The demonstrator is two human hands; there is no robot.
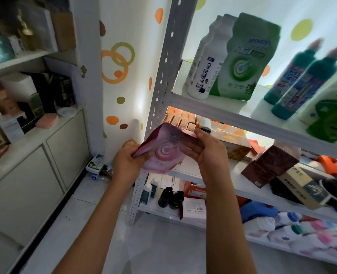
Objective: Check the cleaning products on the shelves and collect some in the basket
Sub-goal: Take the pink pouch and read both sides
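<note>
Left hand [126, 165] grips the near-left edge of a pink refill pouch [163, 149]; fingers curl under it, fingertips hidden behind the pack. Right hand [209, 153] holds the pouch's right side, thumb pinching the top corner, fingers spread against the printed face. The pouch sits tilted in the air, in front of the left post [163, 76] of a white metal rack, level with its middle shelf [240, 186]. Print on the pouch: a white swirl; the text is too blurred to read.

Behind the hands on the middle shelf: orange boxes [180, 120], partly hidden by the pouch and the shelf above. To the right, dark brown boxes [270, 165] lie tilted, touching one another.

Upper shelf [213, 109]: white bottles [208, 66] labelled "Oil enemy", just beside a green pouch [246, 60] marked "seaways". Further right, two teal bottles [300, 82], motion-blurred; caps indistinct.

Lower shelf: dark pump bottles [170, 196], and white bottles with coloured caps at far right, cut off by the frame edge.

Left: a white cabinet [35, 171] holding dim boxes, contents hard to make out.

No basket in view.
</note>
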